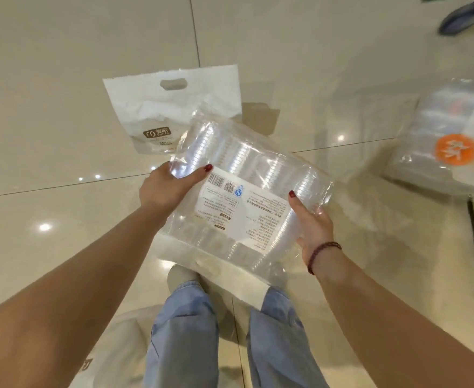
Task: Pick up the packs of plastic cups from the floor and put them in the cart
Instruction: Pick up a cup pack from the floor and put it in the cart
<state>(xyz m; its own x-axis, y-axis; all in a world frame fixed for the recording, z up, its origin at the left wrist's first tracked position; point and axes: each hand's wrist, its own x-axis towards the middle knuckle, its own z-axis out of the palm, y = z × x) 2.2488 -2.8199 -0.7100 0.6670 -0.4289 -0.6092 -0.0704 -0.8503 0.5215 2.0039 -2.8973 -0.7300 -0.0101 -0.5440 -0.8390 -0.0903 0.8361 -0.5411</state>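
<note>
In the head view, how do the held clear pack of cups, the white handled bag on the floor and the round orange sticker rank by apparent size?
1. clear pack of cups: largest, but nearest the camera, so its true rank is unsure.
2. white handled bag: partly hidden behind the pack.
3. round orange sticker: smallest.

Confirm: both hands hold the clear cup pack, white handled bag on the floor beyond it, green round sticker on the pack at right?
One error: the head view shows the round sticker on the pack at right is orange, not green. The left hand and right hand do hold the clear cup pack, white handled bag on the floor beyond it.
</note>
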